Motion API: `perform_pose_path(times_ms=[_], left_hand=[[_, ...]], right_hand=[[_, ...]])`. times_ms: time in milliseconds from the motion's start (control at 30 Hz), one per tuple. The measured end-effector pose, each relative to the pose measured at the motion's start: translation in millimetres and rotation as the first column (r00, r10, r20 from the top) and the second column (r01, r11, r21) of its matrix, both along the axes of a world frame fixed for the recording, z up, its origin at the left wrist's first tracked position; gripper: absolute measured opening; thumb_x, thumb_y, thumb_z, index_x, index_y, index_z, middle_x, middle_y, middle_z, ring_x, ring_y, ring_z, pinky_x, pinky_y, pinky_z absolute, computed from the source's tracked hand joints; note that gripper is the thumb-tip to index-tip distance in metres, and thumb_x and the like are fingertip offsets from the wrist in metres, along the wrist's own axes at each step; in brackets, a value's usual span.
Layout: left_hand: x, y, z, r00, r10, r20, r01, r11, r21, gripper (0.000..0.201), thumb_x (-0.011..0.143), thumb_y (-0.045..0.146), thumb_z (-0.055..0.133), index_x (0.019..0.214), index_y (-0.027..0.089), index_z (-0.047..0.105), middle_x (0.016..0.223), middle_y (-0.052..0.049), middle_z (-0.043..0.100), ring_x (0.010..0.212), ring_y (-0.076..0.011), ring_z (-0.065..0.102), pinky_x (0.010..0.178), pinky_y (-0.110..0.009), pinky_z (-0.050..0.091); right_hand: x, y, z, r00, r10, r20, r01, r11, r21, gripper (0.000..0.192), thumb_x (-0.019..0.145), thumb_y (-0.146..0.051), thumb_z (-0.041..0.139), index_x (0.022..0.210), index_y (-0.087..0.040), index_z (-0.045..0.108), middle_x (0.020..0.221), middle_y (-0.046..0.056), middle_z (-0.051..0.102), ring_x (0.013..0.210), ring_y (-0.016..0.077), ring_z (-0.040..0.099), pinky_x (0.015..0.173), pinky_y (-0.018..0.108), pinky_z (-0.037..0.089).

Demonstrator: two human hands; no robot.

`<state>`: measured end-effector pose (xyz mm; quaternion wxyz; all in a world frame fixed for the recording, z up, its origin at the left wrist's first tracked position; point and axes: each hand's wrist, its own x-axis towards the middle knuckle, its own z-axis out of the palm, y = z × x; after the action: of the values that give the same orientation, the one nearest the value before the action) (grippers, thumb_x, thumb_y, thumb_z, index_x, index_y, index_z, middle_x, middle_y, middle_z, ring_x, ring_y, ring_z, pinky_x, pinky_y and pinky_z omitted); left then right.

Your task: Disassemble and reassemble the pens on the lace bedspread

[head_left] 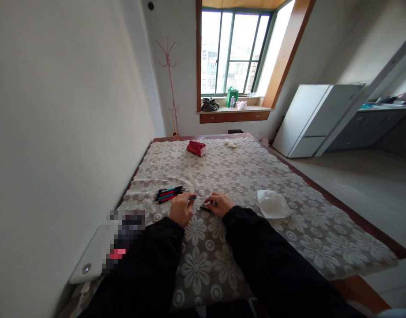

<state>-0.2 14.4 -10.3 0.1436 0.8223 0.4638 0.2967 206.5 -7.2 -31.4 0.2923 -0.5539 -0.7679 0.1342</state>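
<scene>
My left hand [182, 209] is closed in a pinch on a small blue piece [193, 198], which looks like part of a pen. Just across from it, my right hand [220, 204] has its thumb and fingers bent together at a small dark piece [204, 208], low over the tablecloth. The fingers partly cover both pieces. Beside my left hand lies a bunch of pens [170, 194] with black, red and blue barrels, side by side. To the right of my right arm rests a crumpled white sheet [273, 204].
A patterned floral cloth [196, 267] covers the table. Farther back sit a red tissue pack [196, 148] and a small whitish item [231, 143]. A wall borders the left side, where a white device [87, 260] lies. A white fridge [304, 119] stands beyond the right edge.
</scene>
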Motion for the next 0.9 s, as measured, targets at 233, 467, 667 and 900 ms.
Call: perform_pose_path(times_ms=[233,467,667,900], left_hand=[[-1,0,-0.6,0.999,0.026,-0.027,-0.027,0.999,-0.022,0.022,0.087,0.02,0.053,0.103,0.027,0.067,0.106,-0.003,0.067,0.102,-0.0201,0.056,0.091,-0.033,0.038],[-1,-1,2.1,0.999,0.008,-0.039,-0.009,0.999,-0.041,0.023,0.087,0.022,0.054,0.102,0.029,0.069,0.106,-0.003,0.067,0.102,-0.0206,0.056,0.09,-0.034,0.038],[-1,-1,0.1,0.997,-0.07,-0.016,0.07,0.997,-0.021,0.025,0.087,0.024,0.055,0.106,0.03,0.07,0.107,-0.004,0.066,0.103,-0.0204,0.056,0.092,-0.034,0.038],[-1,-2,-0.4,0.996,-0.015,-0.085,0.013,1.0,-0.025,0.023,0.086,0.022,0.055,0.103,0.028,0.069,0.107,-0.004,0.066,0.103,-0.0217,0.054,0.09,-0.036,0.037]], right_hand=[[2,1,1.3,0.997,0.066,-0.028,-0.067,0.997,-0.038,0.008,0.076,-0.018,0.068,0.079,-0.022,0.074,0.072,0.0,0.059,0.067,0.0129,0.056,0.066,0.024,0.043],[4,2,1.8,0.996,0.078,-0.032,-0.079,0.995,-0.053,0.01,0.075,-0.014,0.064,0.079,-0.02,0.07,0.072,-0.001,0.059,0.063,0.0112,0.054,0.064,0.023,0.041],[-6,-4,4.9,0.996,0.003,-0.094,0.002,0.998,0.058,0.018,0.077,-0.022,0.065,0.095,-0.022,0.063,0.083,-0.001,0.062,0.071,0.0128,0.054,0.071,0.025,0.043],[7,-1,8.0,0.988,-0.134,0.076,0.131,0.99,0.047,0.011,0.078,-0.012,0.057,0.079,-0.02,0.064,0.083,0.003,0.062,0.081,0.0168,0.055,0.077,0.028,0.041]])
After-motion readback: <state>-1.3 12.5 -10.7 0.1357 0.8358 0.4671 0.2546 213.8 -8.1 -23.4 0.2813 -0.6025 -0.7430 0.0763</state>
